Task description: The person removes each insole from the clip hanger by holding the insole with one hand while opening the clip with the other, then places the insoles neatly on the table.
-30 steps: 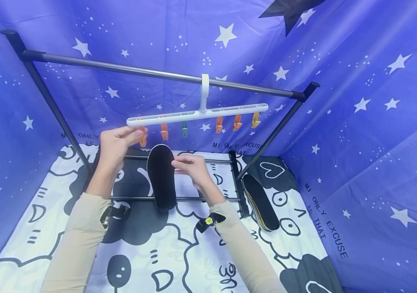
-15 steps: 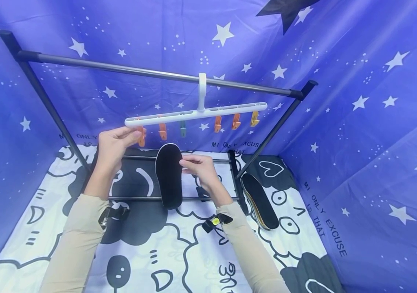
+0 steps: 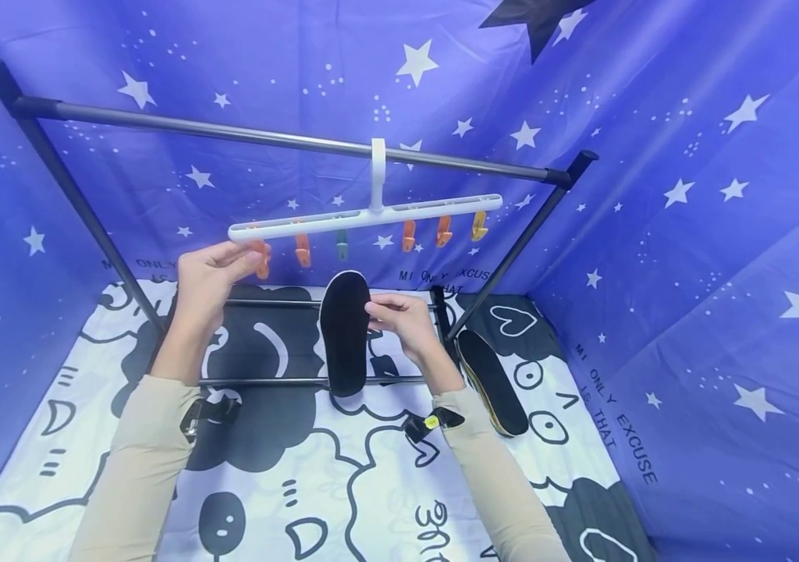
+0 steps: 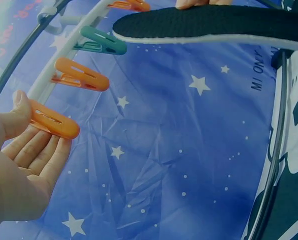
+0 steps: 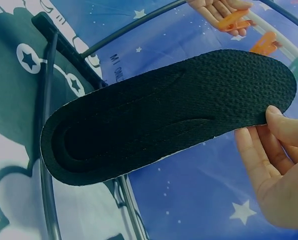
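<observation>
My right hand pinches the edge of a black shoe insole between thumb and fingers. The insole hangs toe up, below the middle of a white clip hanger and apart from its clips. At the hanger's left end, my left hand holds an orange clip, thumb on one side and fingers on the other. Another orange clip and a green clip come after it along the bar. A second insole lies on the printed cloth at the right.
The hanger hooks over the top rail of a dark metal rack. More orange clips and a yellow clip hang on its right half. Lower rack bars run behind the insole. Blue star-printed curtain surrounds the rack.
The insole has moved right with my right hand, away from the left-end clip. My left hand stays on the orange clip. The whole head view has shifted slightly.
</observation>
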Tool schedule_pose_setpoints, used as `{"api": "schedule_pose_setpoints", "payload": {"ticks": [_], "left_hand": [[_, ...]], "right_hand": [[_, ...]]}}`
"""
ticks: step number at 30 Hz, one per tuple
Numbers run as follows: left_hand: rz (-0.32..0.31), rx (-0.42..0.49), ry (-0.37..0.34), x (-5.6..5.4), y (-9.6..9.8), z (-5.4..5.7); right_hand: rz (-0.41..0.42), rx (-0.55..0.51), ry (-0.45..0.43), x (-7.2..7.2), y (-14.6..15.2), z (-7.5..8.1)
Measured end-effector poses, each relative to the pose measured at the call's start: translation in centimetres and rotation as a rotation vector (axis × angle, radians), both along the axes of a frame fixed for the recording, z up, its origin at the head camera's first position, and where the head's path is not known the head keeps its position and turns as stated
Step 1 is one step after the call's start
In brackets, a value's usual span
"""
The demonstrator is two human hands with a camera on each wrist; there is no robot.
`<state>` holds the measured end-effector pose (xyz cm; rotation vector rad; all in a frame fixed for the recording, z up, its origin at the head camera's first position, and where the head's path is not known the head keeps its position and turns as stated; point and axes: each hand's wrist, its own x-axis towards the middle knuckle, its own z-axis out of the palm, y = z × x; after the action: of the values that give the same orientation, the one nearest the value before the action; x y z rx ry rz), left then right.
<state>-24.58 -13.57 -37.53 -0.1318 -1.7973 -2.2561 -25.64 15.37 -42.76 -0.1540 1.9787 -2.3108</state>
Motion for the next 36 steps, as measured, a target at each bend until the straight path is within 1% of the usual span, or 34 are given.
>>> {"api": "schedule_pose_setpoints", "payload": {"ticks": [5, 9, 16, 24, 31, 36], "left_hand": [[-0.001, 0.021, 0.038, 0.0, 0.0, -0.1], [0.006, 0.032, 0.063, -0.2, 0.0, -0.2], [0.004, 0.072, 0.091, -0.2, 0.0, -0.3], [-0.005, 0.115, 0.139, -0.2, 0.0, -0.2], [0.021, 0.133, 0.143, -0.2, 0.2, 0.0], [0.026, 0.154, 0.146, -0.2, 0.2, 0.0]], "right_hand": [[-0.022, 0.048, 0.018, 0.0, 1.3, 0.5], [-0.038, 0.069, 0.026, -0.1, 2.5, 0.6], [-0.07, 0.07, 0.022, -0.2, 4.6, 0.4], [-0.105, 0.061, 0.011, -0.3, 7.3, 0.5], [-0.133, 0.052, 0.037, -0.5, 9.7, 1.1], [-0.154, 0.084, 0.05, -0.5, 11.0, 1.6]]}}
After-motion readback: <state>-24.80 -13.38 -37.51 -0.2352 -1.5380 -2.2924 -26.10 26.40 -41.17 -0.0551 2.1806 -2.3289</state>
